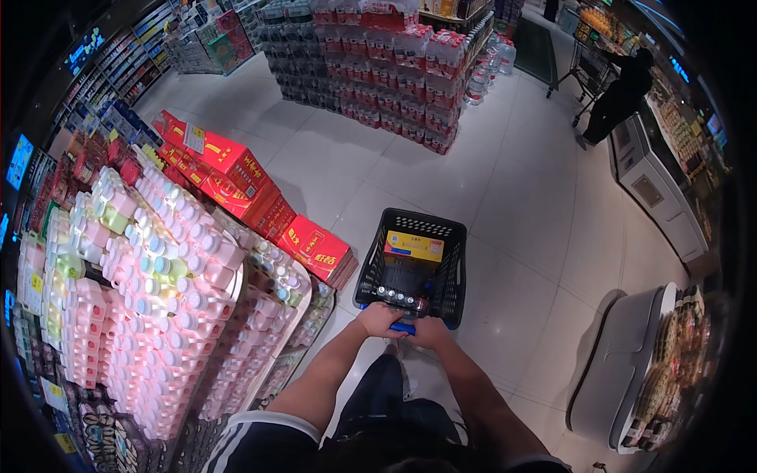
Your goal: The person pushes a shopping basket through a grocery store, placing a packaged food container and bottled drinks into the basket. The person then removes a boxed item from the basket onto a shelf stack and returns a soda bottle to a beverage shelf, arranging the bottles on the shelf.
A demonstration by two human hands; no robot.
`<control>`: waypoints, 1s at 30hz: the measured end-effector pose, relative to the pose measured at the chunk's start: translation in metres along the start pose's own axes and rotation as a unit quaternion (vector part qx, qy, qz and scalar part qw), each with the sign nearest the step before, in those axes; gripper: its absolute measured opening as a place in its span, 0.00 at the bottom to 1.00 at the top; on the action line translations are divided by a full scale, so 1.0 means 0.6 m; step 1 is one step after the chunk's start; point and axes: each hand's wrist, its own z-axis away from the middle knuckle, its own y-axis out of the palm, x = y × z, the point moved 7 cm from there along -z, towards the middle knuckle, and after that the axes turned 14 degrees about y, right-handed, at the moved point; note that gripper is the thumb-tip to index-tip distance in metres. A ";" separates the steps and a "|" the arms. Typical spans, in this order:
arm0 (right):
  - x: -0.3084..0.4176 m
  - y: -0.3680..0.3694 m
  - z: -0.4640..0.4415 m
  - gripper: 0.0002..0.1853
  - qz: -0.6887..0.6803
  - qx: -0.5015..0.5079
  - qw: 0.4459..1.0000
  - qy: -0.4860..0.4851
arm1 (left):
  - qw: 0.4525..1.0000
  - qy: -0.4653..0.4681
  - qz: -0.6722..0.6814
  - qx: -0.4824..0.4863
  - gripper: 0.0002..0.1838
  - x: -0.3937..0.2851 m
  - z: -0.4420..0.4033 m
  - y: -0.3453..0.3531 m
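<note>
Both hands are wrapped round the blue handle point(404, 327) of a black shopping basket point(453, 272). My left hand point(378, 319) grips its left part, and my right hand point(430, 333) is closed on the right part, close beside it. Inside the basket a yellow box point(414, 245) lies toward the far end. Several dark bottles with light caps point(402, 299) lie at the near end, close to my hands. Between them is a dark, see-through item that I cannot make out.
Pink and white bottles point(169, 315) fill a display at left, beside stacked red boxes point(315, 246). Shrink-wrapped bottle packs point(386, 71) stand ahead. A grey food stand point(619, 359) is at right. Farther off, a person point(623, 91) stands by a cart point(591, 67) and counter point(658, 189).
</note>
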 end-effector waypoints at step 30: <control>-0.043 -0.449 -0.639 0.19 0.206 -0.024 0.939 -0.273 | 0.923 -0.253 0.263 -0.122 0.21 0.558 -0.308 -0.200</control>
